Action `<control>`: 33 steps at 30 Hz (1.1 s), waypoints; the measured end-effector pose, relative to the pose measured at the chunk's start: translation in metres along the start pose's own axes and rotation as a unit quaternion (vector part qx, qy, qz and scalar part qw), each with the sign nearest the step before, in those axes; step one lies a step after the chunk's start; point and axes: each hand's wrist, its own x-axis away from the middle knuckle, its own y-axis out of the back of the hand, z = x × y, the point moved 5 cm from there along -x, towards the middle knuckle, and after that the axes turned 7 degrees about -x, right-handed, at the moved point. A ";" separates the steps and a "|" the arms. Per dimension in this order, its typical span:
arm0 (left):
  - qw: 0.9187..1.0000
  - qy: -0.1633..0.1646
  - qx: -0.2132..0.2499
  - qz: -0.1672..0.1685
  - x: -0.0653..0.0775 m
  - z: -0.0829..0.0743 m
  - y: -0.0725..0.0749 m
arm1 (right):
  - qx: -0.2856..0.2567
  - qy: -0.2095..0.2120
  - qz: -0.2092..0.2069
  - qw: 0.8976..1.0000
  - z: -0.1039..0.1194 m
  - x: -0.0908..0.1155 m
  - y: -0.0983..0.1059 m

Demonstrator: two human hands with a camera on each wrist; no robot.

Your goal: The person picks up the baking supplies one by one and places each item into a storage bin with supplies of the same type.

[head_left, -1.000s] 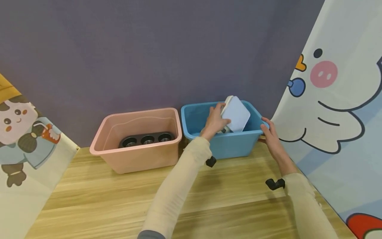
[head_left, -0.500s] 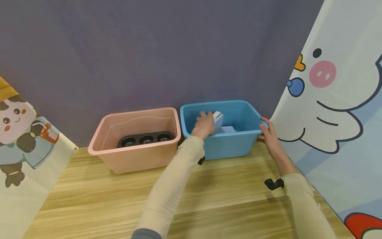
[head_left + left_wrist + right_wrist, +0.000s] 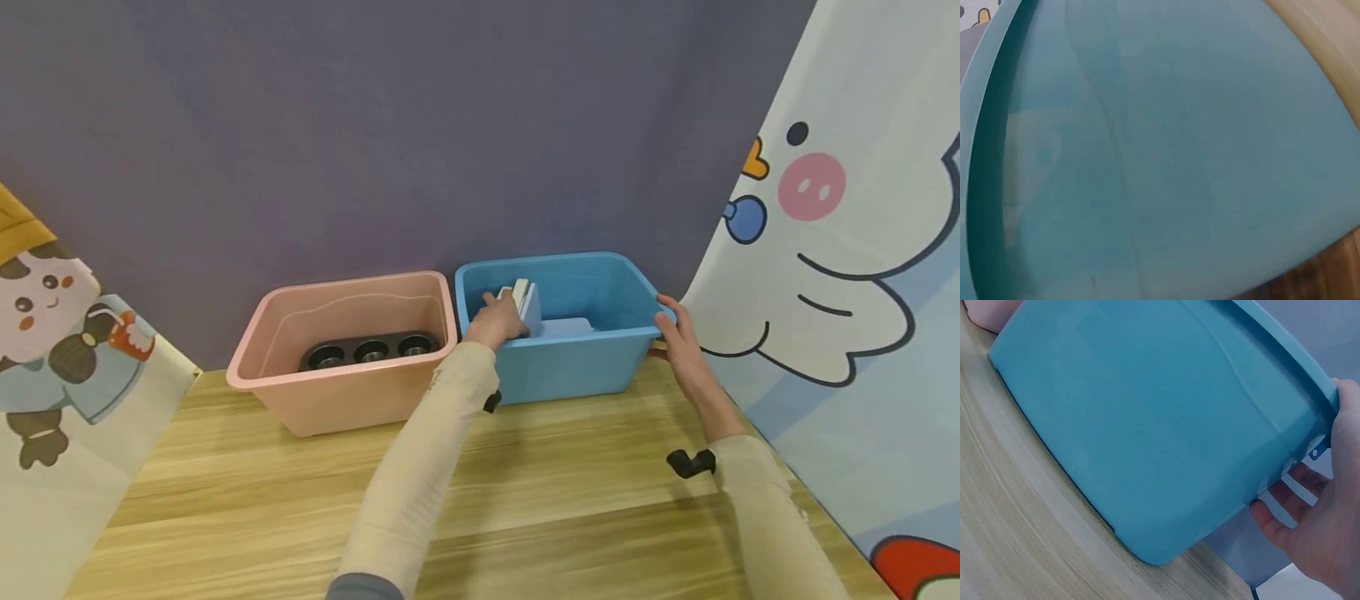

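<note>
A blue plastic bin (image 3: pixel 570 367) stands on the wooden table. Reaching in over its front rim, my left hand (image 3: pixel 495 321) grips a squarish thing with a cream edge (image 3: pixel 521 292) and a pale-blue face (image 3: pixel 532 310). It stands upright at the bin's left end; its kind is unclear and my fingertips are partly hidden. A flat pale-blue piece (image 3: pixel 566 327) lies to its right in the bin. My right hand (image 3: pixel 681 346) holds the bin's right end, thumb at the rim and fingers (image 3: pixel 1269 525) beneath. The left wrist view has only the bin's outer wall (image 3: pixel 1197 150).
Left of the blue bin is a pink bin (image 3: pixel 360 400) with a dark muffin tin (image 3: pixel 371 348) inside. A grey-purple wall (image 3: pixel 375 142) rises behind, and printed cartoon panels (image 3: pixel 862 292) flank both sides. The wooden tabletop (image 3: pixel 247 500) extends in front.
My left hand has carried the squarish thing left and lower into the blue bin, turning it edge-on. The flat pale-blue piece has come into sight. The right hand has kept its hold.
</note>
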 end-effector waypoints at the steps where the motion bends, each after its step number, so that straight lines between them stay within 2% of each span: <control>1: 1.000 0.000 0.001 0.003 -0.001 0.000 -0.001 | 0.001 0.000 -0.001 1.000 -0.001 0.000 0.000; 4: 1.000 -0.021 -0.008 -0.007 -0.002 -0.001 0.000 | 0.004 -0.001 -0.003 1.000 -0.004 -0.002 0.002; 8: 0.996 -0.074 0.008 -0.051 -0.003 -0.002 0.004 | 0.011 0.001 -0.008 1.000 -0.005 -0.003 0.002; 10: 0.993 -0.090 0.038 -0.067 -0.004 -0.002 0.007 | 0.013 0.002 -0.008 1.000 -0.003 -0.003 0.001; 13: 0.984 -0.101 0.127 -0.076 -0.006 0.001 0.010 | 0.015 0.005 -0.007 1.000 -0.001 -0.002 0.000; 15: 0.972 -0.103 0.201 -0.061 -0.008 0.004 0.010 | 0.016 0.003 -0.010 1.000 0.000 -0.001 -0.001; 17: 0.959 -0.100 0.264 -0.025 -0.010 0.006 0.008 | 0.016 0.004 -0.012 1.000 0.001 0.000 -0.002; 19: 0.953 -0.082 0.290 0.021 -0.012 0.009 0.004 | 0.013 0.001 -0.012 1.000 0.001 0.001 -0.003; 22: 0.956 -0.046 0.279 0.080 -0.014 0.011 -0.002 | 0.010 0.001 -0.007 1.000 0.000 0.001 -0.004; 26: 0.971 -0.027 0.211 0.107 -0.016 0.009 -0.006 | 0.012 -0.001 -0.013 1.000 -0.001 0.001 -0.003; 29: 0.983 -0.036 0.150 0.098 -0.016 0.006 -0.007 | 0.012 -0.002 -0.014 1.000 -0.001 0.002 -0.003; 33: 0.989 -0.058 0.127 0.058 -0.014 0.004 -0.003 | 0.016 0.000 -0.013 1.000 -0.001 0.001 -0.003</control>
